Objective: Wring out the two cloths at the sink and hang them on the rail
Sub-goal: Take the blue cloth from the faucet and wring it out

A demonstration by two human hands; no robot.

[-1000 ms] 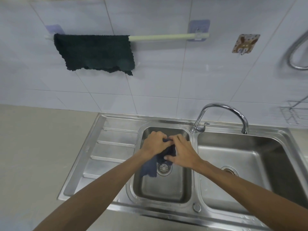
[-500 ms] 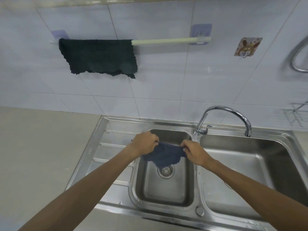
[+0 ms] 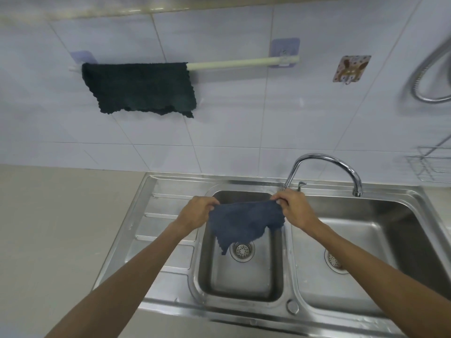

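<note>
Steel double sink (image 3: 156, 191) sits under a tiled wall, with the small left basin below the hands. Up on the rail (image 3: 231, 63) a dark green cloth (image 3: 139, 87) hangs over its left end. The blue cloth (image 3: 241, 222) is spread out above that basin, left hand (image 3: 197, 212) and right hand (image 3: 295, 208) each pinched tight on a top corner.

Both arms extended, left hand (image 3: 197, 212) and right hand (image 3: 296, 211) apparently pinched closed.
</note>
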